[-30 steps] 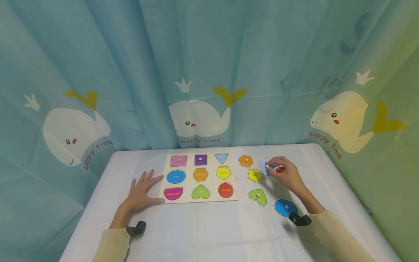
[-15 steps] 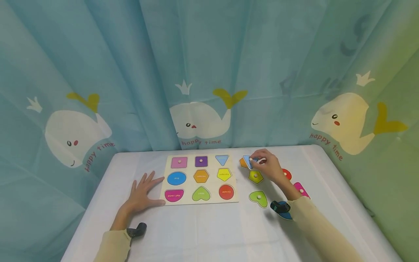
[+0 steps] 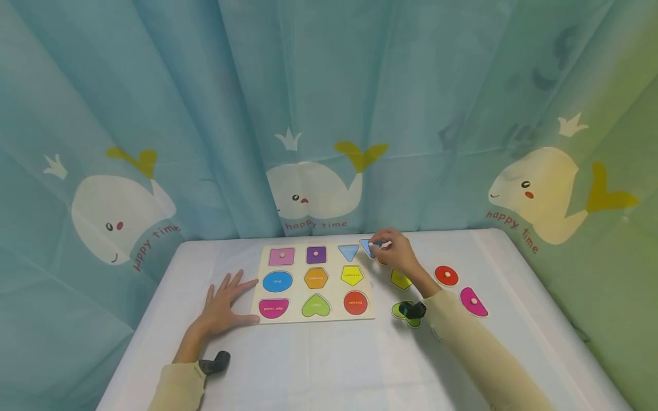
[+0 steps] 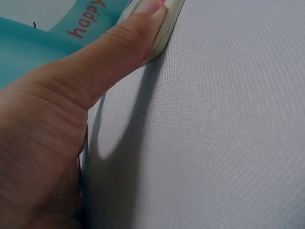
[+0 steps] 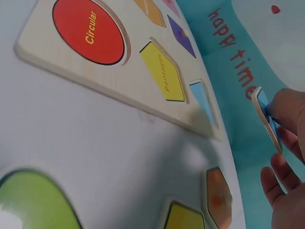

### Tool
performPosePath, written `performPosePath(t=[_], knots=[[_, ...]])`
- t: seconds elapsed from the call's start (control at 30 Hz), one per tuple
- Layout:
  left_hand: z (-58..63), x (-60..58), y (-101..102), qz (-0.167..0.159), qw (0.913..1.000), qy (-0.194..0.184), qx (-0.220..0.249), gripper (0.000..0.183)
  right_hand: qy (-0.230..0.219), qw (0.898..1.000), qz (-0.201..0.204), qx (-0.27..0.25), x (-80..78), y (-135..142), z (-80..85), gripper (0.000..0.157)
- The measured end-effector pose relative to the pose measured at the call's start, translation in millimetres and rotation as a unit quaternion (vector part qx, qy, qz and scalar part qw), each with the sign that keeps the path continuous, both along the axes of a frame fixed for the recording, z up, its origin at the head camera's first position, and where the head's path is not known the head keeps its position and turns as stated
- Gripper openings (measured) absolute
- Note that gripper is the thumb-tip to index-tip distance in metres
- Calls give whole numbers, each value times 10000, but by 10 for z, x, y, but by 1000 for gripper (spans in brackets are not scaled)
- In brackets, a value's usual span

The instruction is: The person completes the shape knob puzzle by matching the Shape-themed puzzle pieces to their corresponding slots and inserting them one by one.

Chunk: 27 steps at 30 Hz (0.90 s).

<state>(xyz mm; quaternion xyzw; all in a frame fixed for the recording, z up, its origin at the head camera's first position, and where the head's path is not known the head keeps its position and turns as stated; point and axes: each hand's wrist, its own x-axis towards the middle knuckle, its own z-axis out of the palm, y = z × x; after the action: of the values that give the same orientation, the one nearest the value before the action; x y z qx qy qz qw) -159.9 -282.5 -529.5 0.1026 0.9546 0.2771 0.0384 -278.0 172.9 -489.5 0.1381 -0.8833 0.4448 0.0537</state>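
My right hand (image 3: 398, 252) pinches a light blue triangle puzzle piece (image 3: 367, 246) by its knob, just off the board's far right corner. In the right wrist view the triangle piece (image 5: 267, 119) is held up above the table, tilted on edge. The wooden shape puzzle board (image 3: 293, 317) lies flat, with a light blue triangle recess (image 3: 348, 252) at its far right. Pink and purple knobbed pieces (image 3: 316, 254) sit in its far row. My left hand (image 3: 224, 305) lies with fingers spread at the board's left edge, its thumb (image 4: 128, 40) on the corner.
Right of the board lie loose knobbed pieces: an orange hexagon (image 5: 218, 198), a yellow pentagon (image 3: 400, 279), a green heart (image 3: 413, 322), a red circle (image 3: 446, 276) and a magenta half round (image 3: 473, 302). A blue curtain (image 3: 329, 114) hangs behind the table (image 3: 308, 365).
My right hand has carried the triangle piece left, over the orange hexagon, to the board's far right corner. The red circle and magenta half round are uncovered. My left hand stays put.
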Motion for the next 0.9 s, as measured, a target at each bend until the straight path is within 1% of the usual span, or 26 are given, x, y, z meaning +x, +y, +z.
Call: performPosePath(t=[0.1, 0.27, 0.5, 0.67, 0.8, 0.9], knots=[[1, 6, -9, -13, 10000, 23, 17, 94, 66, 10000, 65, -6, -58, -96, -45, 13], [8, 3, -6, -27, 10000, 21, 4, 94, -54, 10000, 47, 35, -146, -239, -119, 13], [36, -7, 13, -106, 9999, -14, -88, 93, -597, 9978, -150, 257, -183, -350, -189, 14], [59, -17, 0, -131, 9998, -52, -163, 94, -657, 9969, -188, 389, -211, -409, -238, 15], [71, -34, -11, -186, 9997, 12, -132, 95, -889, 9945, -365, 417, -232, -475, -286, 12], [56, -44, -13, -216, 9997, 21, -109, 96, -980, 9933, -411, 447, -238, -514, -322, 11]])
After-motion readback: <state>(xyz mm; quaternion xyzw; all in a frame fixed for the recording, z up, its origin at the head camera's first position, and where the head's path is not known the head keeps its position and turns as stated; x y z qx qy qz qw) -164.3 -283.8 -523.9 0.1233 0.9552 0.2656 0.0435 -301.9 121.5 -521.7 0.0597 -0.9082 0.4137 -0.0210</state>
